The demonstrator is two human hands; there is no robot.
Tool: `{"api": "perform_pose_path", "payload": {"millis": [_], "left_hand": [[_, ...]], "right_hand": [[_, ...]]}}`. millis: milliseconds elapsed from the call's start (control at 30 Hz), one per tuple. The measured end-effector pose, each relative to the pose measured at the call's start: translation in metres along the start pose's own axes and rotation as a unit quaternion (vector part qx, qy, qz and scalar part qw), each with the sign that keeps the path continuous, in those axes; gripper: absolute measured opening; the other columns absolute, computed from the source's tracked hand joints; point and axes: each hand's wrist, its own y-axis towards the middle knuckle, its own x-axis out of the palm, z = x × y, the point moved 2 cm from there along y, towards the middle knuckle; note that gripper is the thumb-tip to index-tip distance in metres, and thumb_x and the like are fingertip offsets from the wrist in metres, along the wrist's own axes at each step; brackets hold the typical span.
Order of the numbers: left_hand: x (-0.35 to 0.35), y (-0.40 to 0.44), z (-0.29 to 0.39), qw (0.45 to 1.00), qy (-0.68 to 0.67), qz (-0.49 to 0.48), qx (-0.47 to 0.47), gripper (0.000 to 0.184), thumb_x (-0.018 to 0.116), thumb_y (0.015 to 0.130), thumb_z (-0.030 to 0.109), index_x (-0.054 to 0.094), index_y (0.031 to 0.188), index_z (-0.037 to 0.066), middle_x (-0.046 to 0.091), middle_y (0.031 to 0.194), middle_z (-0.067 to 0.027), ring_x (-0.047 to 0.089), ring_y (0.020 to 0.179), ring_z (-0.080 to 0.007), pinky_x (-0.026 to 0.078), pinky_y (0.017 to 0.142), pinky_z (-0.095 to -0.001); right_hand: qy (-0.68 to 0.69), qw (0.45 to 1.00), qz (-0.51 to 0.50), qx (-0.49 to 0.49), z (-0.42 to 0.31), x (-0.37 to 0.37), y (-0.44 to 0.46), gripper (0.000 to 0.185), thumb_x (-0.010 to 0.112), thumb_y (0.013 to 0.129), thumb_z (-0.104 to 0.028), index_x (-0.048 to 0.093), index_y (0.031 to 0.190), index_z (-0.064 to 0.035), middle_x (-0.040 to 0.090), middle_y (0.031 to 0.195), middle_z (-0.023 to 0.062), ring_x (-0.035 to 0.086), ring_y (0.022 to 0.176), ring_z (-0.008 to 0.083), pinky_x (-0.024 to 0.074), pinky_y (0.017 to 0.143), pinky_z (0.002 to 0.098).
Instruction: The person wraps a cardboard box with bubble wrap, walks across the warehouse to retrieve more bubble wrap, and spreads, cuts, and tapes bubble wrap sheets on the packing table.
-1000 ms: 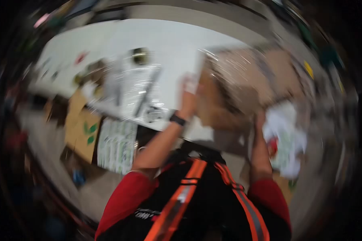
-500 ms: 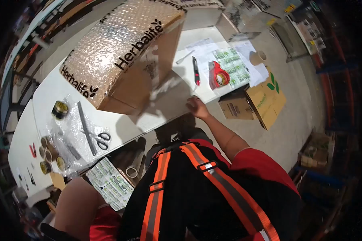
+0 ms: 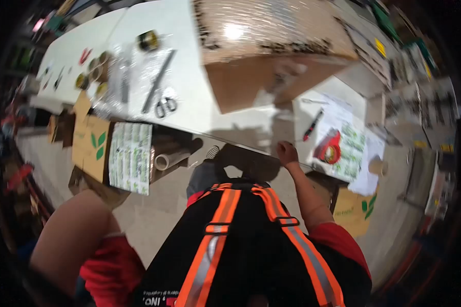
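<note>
My right hand (image 3: 287,152) is at the front edge of the white table (image 3: 241,125), its fingers curled; whether anything is in them cannot be made out. Just right of it lie a red tape dispenser (image 3: 329,148) and a red and black cutter (image 3: 313,126). Beyond the hand stands a large cardboard box (image 3: 261,82) covered in bubble wrap with black print. Of my left arm, only the bent elbow shows at the lower left; my left hand is out of view.
Scissors (image 3: 165,107), a metal ruler (image 3: 159,82), bubble wrap and tape rolls (image 3: 148,40) lie on the left half of the table. Open cartons (image 3: 90,146) stand below the edge. Papers (image 3: 364,153) and a cardboard tube (image 3: 378,167) are at the right.
The view has swung left, so the box and dispenser appear further right. My left hand, beside the box a second ago, has left the view. My right hand remains near the table edge.
</note>
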Motion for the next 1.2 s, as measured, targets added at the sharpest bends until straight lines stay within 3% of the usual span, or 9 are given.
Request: {"api": "perform_pose_path", "payload": {"millis": [67,133,233,300,400,600,733,800,1200], "left_hand": [[-0.039,-0.025,-0.005,0.992,0.090,0.082,-0.044,0.054,0.050,0.086,0.051,0.044,0.119,0.010,0.050,0.112,-0.0106,0.043,0.114,-0.0225,0.028,0.105,-0.0464],[-0.077,-0.112,-0.017,0.955,0.167,0.096,-0.224,0.044,0.042,0.090,0.037,0.047,0.120,0.004,0.053,0.114,-0.0135,0.048,0.111,-0.0217,0.034,0.100,-0.0399],[-0.095,-0.282,-0.035,0.744,0.196,-0.002,-0.639,0.030,0.047,0.091,0.012,0.054,0.118,0.002,0.058,0.113,-0.0115,0.054,0.104,-0.0175,0.039,0.093,-0.0293],[-0.098,-0.416,-0.036,0.575,0.096,0.169,-0.795,0.028,0.057,0.089,0.012,0.057,0.113,0.000,0.061,0.103,-0.0060,0.055,0.093,-0.0128,0.042,0.083,-0.0262],[-0.098,-0.555,-0.026,0.494,0.148,0.122,-0.848,0.035,0.063,0.084,0.019,0.057,0.112,-0.001,0.062,0.098,-0.0098,0.057,0.085,-0.0158,0.045,0.078,-0.0272],[-0.084,-0.671,-0.047,0.479,0.198,-0.038,-0.854,0.043,0.061,0.081,0.025,0.054,0.115,-0.001,0.058,0.108,-0.0199,0.059,0.094,-0.0309,0.047,0.081,-0.0354],[-0.076,-0.678,-0.064,0.418,0.113,-0.025,-0.901,0.043,0.061,0.079,0.023,0.054,0.114,-0.002,0.065,0.090,-0.0173,0.064,0.082,-0.0281,0.049,0.074,-0.0348],[-0.074,-0.690,-0.063,0.421,0.104,-0.037,-0.900,0.040,0.061,0.080,0.022,0.055,0.113,0.000,0.065,0.089,-0.0161,0.063,0.081,-0.0263,0.049,0.073,-0.0335],[-0.064,-0.657,-0.063,0.464,0.227,-0.234,-0.824,0.036,0.069,0.072,0.018,0.057,0.104,0.010,0.055,0.099,-0.0130,0.052,0.095,-0.0319,0.044,0.080,-0.0415]], "right_hand": [[0.015,0.997,-0.062,-0.030,-0.028,0.015,0.002,0.015,0.057,0.081,-0.022,0.061,0.084,-0.0079,0.059,0.073,0.0156,0.060,0.070,0.0317,0.0467,0.062,0.0416],[0.058,0.985,-0.162,0.004,-0.056,0.039,0.004,0.016,0.061,0.079,-0.021,0.061,0.081,-0.0050,0.060,0.072,0.0140,0.060,0.066,0.0285,0.0475,0.061,0.0368],[0.147,0.962,-0.215,-0.081,-0.140,0.051,0.022,0.023,0.063,0.079,-0.022,0.063,0.091,-0.0027,0.063,0.077,0.0150,0.062,0.070,0.0260,0.0485,0.065,0.0348],[0.156,0.956,-0.232,-0.085,-0.193,0.072,0.048,0.027,0.064,0.079,-0.023,0.063,0.095,-0.0024,0.063,0.078,0.0164,0.062,0.073,0.0285,0.0485,0.067,0.0362],[0.135,0.950,-0.244,-0.141,-0.258,0.118,0.091,0.035,0.063,0.078,-0.025,0.059,0.107,-0.0033,0.062,0.092,0.0193,0.061,0.086,0.0313,0.0487,0.074,0.0368],[0.036,0.969,-0.224,-0.097,-0.349,0.201,0.208,0.047,0.062,0.078,-0.027,0.051,0.119,-0.0067,0.062,0.088,0.0175,0.059,0.083,0.0320,0.0471,0.076,0.0392],[-0.059,0.974,-0.191,-0.111,-0.397,0.232,0.218,0.047,0.062,0.076,-0.027,0.051,0.120,-0.0118,0.058,0.101,0.0177,0.055,0.096,0.0334,0.0463,0.076,0.0426],[-0.207,0.928,-0.180,-0.252,-0.415,0.245,0.211,0.051,0.064,0.072,-0.026,0.051,0.120,-0.0136,0.053,0.109,0.0150,0.050,0.104,0.0308,0.0445,0.079,0.0442],[-0.276,0.947,-0.146,-0.073,-0.338,0.214,0.203,0.039,0.062,0.069,-0.018,0.055,0.107,-0.0133,0.051,0.107,0.0143,0.052,0.095,0.0323,0.0469,0.073,0.0430]]}}
